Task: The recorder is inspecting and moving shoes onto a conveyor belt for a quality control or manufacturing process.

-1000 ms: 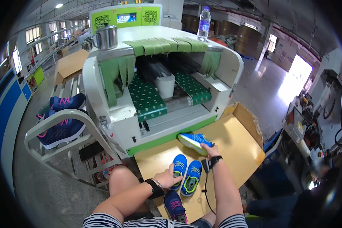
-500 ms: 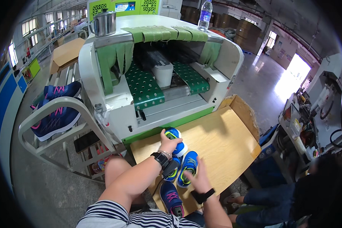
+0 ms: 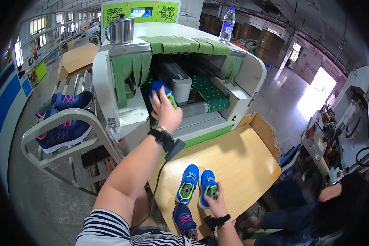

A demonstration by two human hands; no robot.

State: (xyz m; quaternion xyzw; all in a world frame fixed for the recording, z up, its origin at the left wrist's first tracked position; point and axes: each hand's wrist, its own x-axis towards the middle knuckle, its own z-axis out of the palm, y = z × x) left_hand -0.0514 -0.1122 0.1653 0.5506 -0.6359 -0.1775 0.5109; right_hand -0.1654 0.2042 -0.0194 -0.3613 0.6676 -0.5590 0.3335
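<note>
My left hand (image 3: 168,112) reaches forward, closed round a small blue sneaker (image 3: 156,87) with lime-green lining. It holds the shoe over the left perforated green belt, at the machine's mouth; whether the sole touches the belt is hidden. On the wooden board, my right hand (image 3: 218,205) grips the heel of a second blue sneaker (image 3: 207,178), thumb at its opening. Just left of that shoe lies another blue sneaker (image 3: 190,177), toe pointing away from me. Nearer to me sits a navy sneaker (image 3: 183,215) with pink laces.
The white machine (image 3: 250,78) has green fabric strips (image 3: 184,45) over its opening. A metal cup (image 3: 121,30) and a water bottle (image 3: 227,25) stand on top. Navy sneakers (image 3: 65,131) rest on a metal rack (image 3: 33,131) at left. Another person (image 3: 299,217) is at lower right.
My left hand has carried one blue sneaker from the board forward and up to the left belt. My right hand has closed on the right blue sneaker's heel.
</note>
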